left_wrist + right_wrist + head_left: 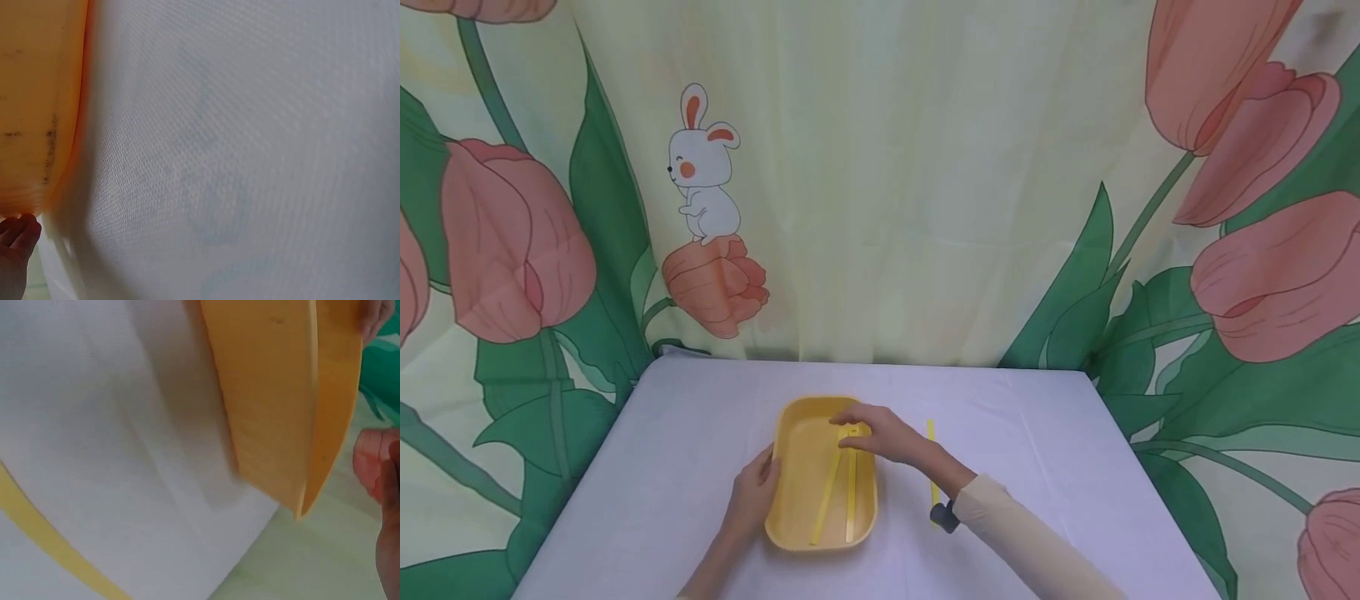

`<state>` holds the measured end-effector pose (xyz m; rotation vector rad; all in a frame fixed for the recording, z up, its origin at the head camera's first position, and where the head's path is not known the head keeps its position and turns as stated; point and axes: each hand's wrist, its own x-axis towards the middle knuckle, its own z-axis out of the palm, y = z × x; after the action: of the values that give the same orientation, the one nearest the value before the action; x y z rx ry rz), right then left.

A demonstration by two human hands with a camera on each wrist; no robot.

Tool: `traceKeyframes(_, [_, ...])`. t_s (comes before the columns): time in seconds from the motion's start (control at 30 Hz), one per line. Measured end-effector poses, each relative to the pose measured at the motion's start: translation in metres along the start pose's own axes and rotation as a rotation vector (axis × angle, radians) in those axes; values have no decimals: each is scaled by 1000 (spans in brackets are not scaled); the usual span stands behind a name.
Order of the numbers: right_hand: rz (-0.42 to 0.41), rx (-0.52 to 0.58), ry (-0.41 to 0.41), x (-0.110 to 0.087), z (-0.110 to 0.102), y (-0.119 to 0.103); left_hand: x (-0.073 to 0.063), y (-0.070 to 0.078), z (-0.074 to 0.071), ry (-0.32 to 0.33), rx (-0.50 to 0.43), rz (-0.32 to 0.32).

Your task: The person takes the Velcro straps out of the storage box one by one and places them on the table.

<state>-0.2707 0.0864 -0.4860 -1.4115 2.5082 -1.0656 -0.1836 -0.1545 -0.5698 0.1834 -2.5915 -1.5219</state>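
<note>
A yellow rectangular tray (pixel 797 500) with rounded corners is in the middle of the head view. My left hand (pixel 752 492) grips its left side, the thumb by the rim; in the left wrist view the fingertips (pixel 28 225) touch the tray's outer wall (pixel 37 112). Over the tray's upper right part is my right hand (pixel 883 433), fingers bent and thumb apart from them, nothing held between. Below it, inside the tray, lie two thin flat yellow strips, one slanted (pixel 825 504) and one nearly straight (pixel 851 500). Their upper ends are close together under the hand.
Another yellow strip (pixel 931 432) lies on the white tablecloth (pixel 1030 467) right of the tray, partly hidden by my right forearm. A dark wrist device (pixel 944 517) sits below that wrist. Behind the table hangs a curtain (pixel 925 208) printed with tulips and a rabbit.
</note>
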Motion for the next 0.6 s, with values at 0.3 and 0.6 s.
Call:
traceKeyframes(0.3, [-285,-264,-552,24,23,-24,1,-1,1,18,-18,11])
traceKeyframes(0.6, [-280,-257,-567,25,45,-17,1,-1,2,9,3,-26])
